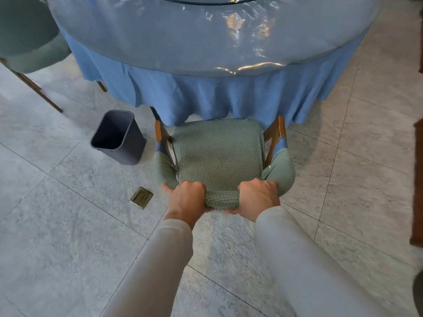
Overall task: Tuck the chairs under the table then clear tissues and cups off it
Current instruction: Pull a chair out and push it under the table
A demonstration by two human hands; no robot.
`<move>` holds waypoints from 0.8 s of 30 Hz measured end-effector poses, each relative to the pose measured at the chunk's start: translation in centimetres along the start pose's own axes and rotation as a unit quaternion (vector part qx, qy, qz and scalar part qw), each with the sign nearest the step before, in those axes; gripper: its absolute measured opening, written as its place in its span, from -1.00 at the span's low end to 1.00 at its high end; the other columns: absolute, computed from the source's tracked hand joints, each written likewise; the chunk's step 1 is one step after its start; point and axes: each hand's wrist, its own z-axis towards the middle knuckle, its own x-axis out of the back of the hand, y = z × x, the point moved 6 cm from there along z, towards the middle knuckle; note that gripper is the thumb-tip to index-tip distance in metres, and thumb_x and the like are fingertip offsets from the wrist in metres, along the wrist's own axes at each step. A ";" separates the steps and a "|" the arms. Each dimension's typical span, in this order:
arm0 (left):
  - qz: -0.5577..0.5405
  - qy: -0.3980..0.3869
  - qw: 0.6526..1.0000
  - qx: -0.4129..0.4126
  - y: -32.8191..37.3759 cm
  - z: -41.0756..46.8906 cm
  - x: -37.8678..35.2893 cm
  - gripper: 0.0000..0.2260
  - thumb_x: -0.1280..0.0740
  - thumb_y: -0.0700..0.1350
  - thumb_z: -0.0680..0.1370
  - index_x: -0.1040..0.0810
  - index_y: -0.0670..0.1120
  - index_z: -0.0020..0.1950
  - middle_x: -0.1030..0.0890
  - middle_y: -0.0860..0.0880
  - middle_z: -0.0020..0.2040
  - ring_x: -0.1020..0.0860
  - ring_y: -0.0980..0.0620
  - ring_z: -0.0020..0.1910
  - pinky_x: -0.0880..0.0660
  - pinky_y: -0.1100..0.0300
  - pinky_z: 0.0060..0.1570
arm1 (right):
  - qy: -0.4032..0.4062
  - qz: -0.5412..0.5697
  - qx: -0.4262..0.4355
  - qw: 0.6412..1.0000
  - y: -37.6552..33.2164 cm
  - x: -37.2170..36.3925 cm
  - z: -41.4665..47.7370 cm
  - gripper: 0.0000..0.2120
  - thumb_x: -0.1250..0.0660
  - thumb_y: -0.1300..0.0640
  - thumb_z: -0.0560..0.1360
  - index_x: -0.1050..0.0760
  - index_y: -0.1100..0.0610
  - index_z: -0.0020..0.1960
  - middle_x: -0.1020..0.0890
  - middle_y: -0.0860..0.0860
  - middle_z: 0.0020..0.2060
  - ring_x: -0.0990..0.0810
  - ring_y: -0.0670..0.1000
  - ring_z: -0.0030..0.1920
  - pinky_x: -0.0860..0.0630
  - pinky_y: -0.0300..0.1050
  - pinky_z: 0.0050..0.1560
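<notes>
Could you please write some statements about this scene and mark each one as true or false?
1. The left hand and the right hand both grip the backrest of the green chair. True.
2. The grey bin stands on the floor to the right of this chair. False: it stands to its left.
3. The tablecloth is blue. True.
4. The chair's seat is wholly hidden under the table. False: nearly all of the seat is in view, in front of the cloth.
</notes>
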 end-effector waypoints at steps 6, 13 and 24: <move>0.002 0.003 1.000 0.002 0.0 4.3 1.9 -0.69 -0.51 0.23 0.41 -0.64 0.07 0.01 -0.65 0.07 -0.09 -0.58 -0.02 0.05 -0.24 -0.41 0.33 | 0.009 0.000 0.005 1.000 0.5 2.0 4.3 -0.49 -0.38 -0.49 0.31 -0.48 -0.04 -0.17 -0.55 -0.07 -0.26 -0.58 0.09 -0.09 -0.43 0.08 0.16; 0.012 0.013 1.000 0.006 -0.3 10.5 4.9 -0.69 -0.52 0.23 0.40 -0.66 0.09 0.02 -0.65 0.10 -0.10 -0.58 0.02 0.05 -0.27 -0.38 0.33 | 0.021 -0.007 0.009 1.000 0.5 4.8 10.5 -0.46 -0.37 -0.51 0.28 -0.44 -0.04 -0.18 -0.54 -0.06 -0.27 -0.59 0.11 -0.10 -0.43 0.05 0.09; 0.021 0.026 0.999 0.009 -1.0 18.7 8.6 -0.71 -0.52 0.23 0.39 -0.65 0.09 -0.02 -0.63 0.12 -0.14 -0.58 0.03 0.04 -0.22 -0.38 0.37 | 0.004 -0.009 0.001 1.000 0.4 8.7 18.2 -0.43 -0.37 -0.51 0.28 -0.55 -0.04 -0.04 -0.64 -0.03 -0.12 -0.59 0.09 0.00 -0.43 0.04 0.09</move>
